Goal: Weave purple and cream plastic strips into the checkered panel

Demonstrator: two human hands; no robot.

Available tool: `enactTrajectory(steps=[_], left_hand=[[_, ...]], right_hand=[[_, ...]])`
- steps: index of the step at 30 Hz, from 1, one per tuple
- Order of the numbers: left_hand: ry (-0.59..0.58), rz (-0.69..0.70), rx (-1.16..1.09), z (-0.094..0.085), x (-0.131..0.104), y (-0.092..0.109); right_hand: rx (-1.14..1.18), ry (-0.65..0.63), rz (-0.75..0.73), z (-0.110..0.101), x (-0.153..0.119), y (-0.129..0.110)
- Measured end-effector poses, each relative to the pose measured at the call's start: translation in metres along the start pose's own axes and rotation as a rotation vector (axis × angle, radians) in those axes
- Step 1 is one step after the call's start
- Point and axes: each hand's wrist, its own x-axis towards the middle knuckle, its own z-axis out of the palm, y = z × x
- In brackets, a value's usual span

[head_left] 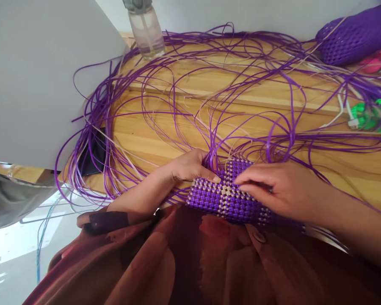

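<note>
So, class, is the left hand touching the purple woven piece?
Touching: the head view shows the thumb of the left hand lying on the purple woven piece, its tip against the weave.

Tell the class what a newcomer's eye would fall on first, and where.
Most likely the purple strands looping across the wooden table. Next, the purple-and-beige woven piece at the table's near edge, with the left hand and right hand at it. A clear bottle stands toward the far edge, left of centre.
</note>
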Motion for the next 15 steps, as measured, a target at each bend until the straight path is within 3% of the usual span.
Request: enactTrajectory(steps=[3, 6, 11, 15], left_hand=[[0.052, 0.049, 0.014, 0.0, 0.002, -0.005], [0.059, 0.077, 0.068, -0.002, 0.001, -0.006], [-0.016, 0.053, 0.141, -0.004, -0.007, 0.0], [-0.03, 0.078, 0.061, -0.001, -0.008, -0.001]], right_hand=[[-0.12, 0.119, -0.133, 0.031, 0.026, -0.028], [-0.325, 0.238, -0.166, 0.044, 0.035, -0.021], [-0.365, 0.337, -0.143, 0.042, 0.028, -0.001], [-0.417, 0.343, -0.16, 0.03, 0.029, 0.001]])
